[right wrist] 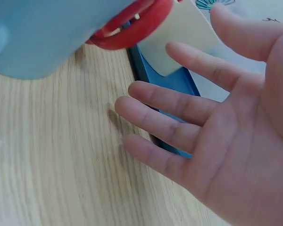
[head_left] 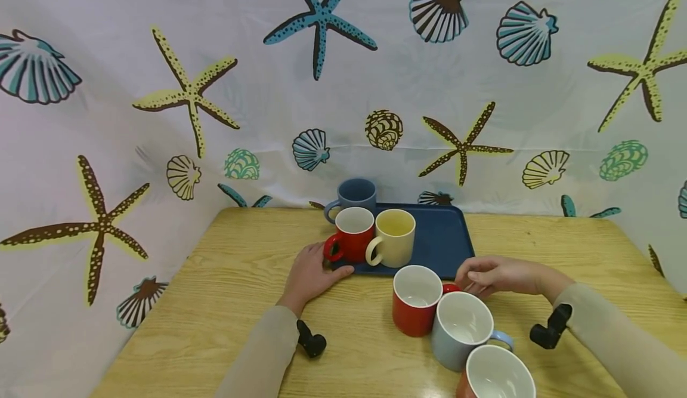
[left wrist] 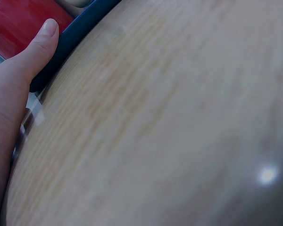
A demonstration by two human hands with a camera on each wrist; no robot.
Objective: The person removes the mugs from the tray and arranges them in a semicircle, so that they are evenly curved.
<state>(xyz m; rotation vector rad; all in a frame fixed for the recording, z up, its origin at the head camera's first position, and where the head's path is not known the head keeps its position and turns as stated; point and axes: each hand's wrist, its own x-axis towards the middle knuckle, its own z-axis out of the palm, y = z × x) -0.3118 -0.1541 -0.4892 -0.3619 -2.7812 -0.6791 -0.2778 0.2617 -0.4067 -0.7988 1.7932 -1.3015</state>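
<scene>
At the front left corner of a dark blue tray, my left hand holds the rim, its thumb lying over the edge. That hand's other fingers sit by the handle of a red mug. Beside it on the tray stand a cream mug and a blue mug. My right hand hovers by the handle of another red mug on the table. Its fingers are spread and hold nothing. A light blue mug stands in front of that red mug.
A coral mug stands nearest me, partly cut off by the frame. Wood table surface extends to both sides. Behind the tray hangs a white cloth printed with shells and starfish.
</scene>
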